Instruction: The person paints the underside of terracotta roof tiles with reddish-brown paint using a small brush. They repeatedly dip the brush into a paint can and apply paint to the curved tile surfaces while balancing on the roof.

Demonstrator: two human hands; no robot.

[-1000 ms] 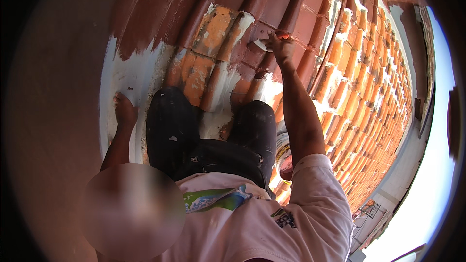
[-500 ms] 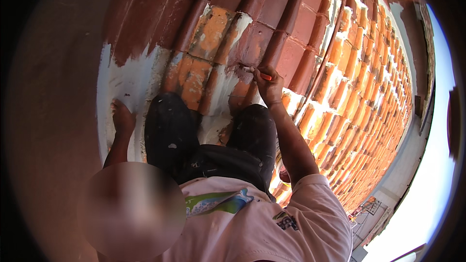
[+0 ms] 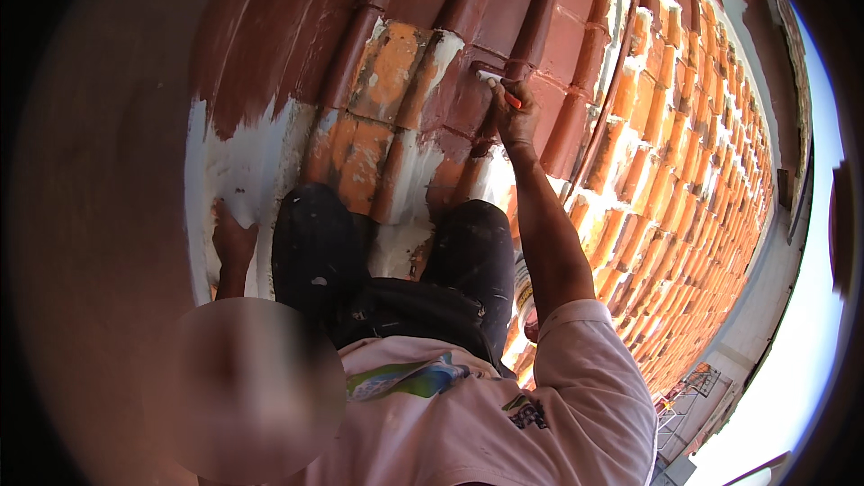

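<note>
Person painting on a tiled roof: the right hand (image 3: 519, 117) is closing around a small paintbrush (image 3: 490, 77), fingers tight on its orange-red handle; the brush is jutting from the hand toward ten or eleven o'clock, its long axis running from there back toward four o'clock; the head is lying against, or just over, a dark red tile (image 3: 461, 95), actual contact being too fine to tell. A bare orange tile (image 3: 392, 65) is sitting near the brush head, toward nine o'clock, a white-smeared ridge (image 3: 436, 67) lying between the two; the right hand is clearly being the nearer one.

The right forearm (image 3: 551, 220) is pointing toward eleven o'clock from an elbow only slightly bending, the wrist passing above the right knee (image 3: 472, 229); the left hand (image 3: 234, 241), well apart toward eight o'clock, is resting on a white-coated strip (image 3: 241, 153), fingers pointing toward twelve, thumb standing apart, nothing showing in its grasp. A paint bucket (image 3: 525, 290) is standing toward six o'clock from the brush hand, beside the right thigh; the arm is partly hiding it.
</note>
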